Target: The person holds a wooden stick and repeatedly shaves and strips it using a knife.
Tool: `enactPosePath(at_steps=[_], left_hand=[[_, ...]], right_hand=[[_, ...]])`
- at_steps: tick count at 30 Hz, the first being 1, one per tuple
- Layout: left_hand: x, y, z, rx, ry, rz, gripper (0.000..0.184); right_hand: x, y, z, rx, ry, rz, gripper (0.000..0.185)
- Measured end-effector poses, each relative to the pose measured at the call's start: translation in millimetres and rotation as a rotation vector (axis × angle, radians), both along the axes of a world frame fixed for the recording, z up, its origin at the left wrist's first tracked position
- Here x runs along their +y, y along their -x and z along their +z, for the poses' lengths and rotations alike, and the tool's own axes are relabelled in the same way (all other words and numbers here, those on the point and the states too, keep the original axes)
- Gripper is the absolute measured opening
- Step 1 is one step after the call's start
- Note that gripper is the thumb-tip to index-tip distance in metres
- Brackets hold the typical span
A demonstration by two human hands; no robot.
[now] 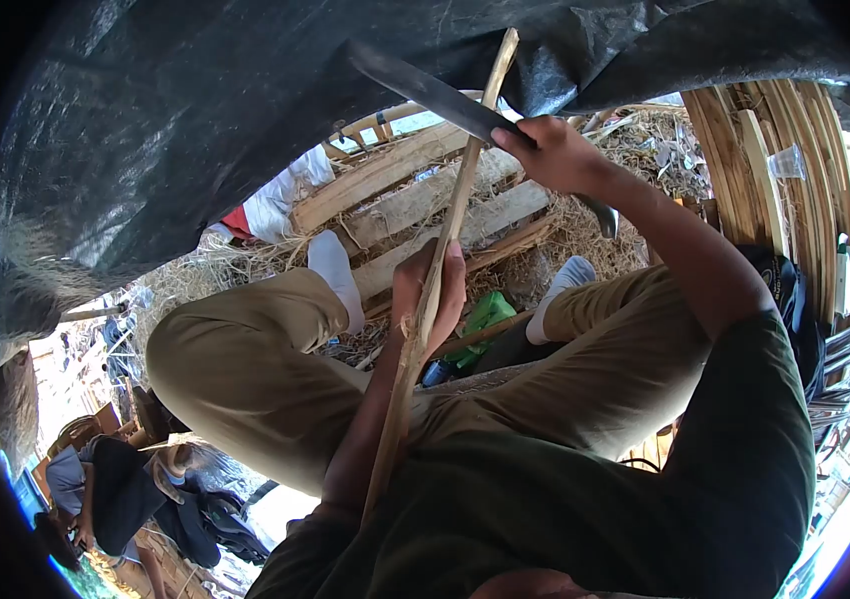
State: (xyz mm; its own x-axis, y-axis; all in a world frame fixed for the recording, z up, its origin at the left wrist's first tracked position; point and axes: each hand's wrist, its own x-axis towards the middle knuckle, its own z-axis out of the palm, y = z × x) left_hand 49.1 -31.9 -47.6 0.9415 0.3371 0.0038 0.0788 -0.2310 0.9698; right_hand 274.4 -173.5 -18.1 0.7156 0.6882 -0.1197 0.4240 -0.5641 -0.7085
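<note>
Between the legs (255,344), left fingers (453,285) clasp a stick (460,195), the outstretched right arm's fingers (543,130) gripping a machete (425,95)

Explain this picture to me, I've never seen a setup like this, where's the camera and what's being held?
There's no machine here, just a person's bare hands. The single picture comes from a camera worn on that person's head, looking forward and down, so its edges look rounded. The left hand grips a long wooden stick. The right hand holds a large knife, its blade crossing the stick near the far end. Below lie wooden planks and straw-like scraps.
</note>
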Motion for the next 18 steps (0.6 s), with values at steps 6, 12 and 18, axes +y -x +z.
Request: enactPosePath(at_steps=[6,12,18], left_hand=[[-9.9,7.7,24.3,0.046,0.232,0.036,0.034],[-16.3,8.1,10.3,-0.109,0.348,0.102,0.036],[-11.2,14.0,12.7,-0.069,0.237,0.033,0.036]], right_hand=[[3.8,11.4,19.6,0.013,0.129,0.086,0.048],[8.8,29.5,21.7,-0.11,0.002,0.099,0.045],[-2.5,-7.4,25.7,0.079,0.126,0.0,0.054]])
